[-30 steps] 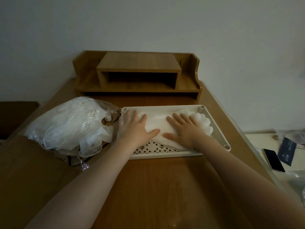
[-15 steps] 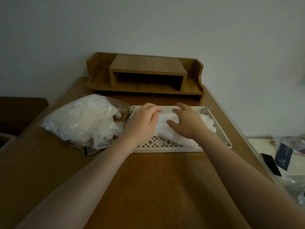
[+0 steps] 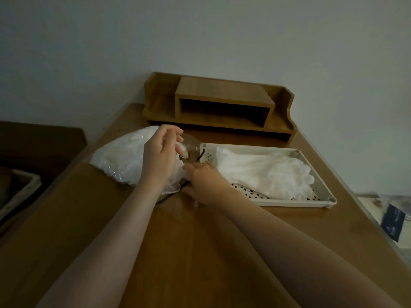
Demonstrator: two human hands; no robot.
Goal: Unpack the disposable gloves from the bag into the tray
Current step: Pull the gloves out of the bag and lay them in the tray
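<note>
A clear plastic bag stuffed with white disposable gloves lies on the wooden desk, left of a white perforated tray. A flattened pile of gloves lies in the tray. My left hand holds the bag's open mouth up, its fingers pinching the clear film. My right hand reaches into the bag's opening from the right, low on the desk; its fingertips are hidden among the gloves there, so its grip is unclear.
A wooden desk organiser stands against the wall behind the tray. To the right, below the desk edge, a lower surface holds a dark packet. A dark piece of furniture sits to the left.
Both hands have left the glove pile in the tray and moved left to the bag. The left hand has taken hold of the bag's mouth. The view has shifted left.
</note>
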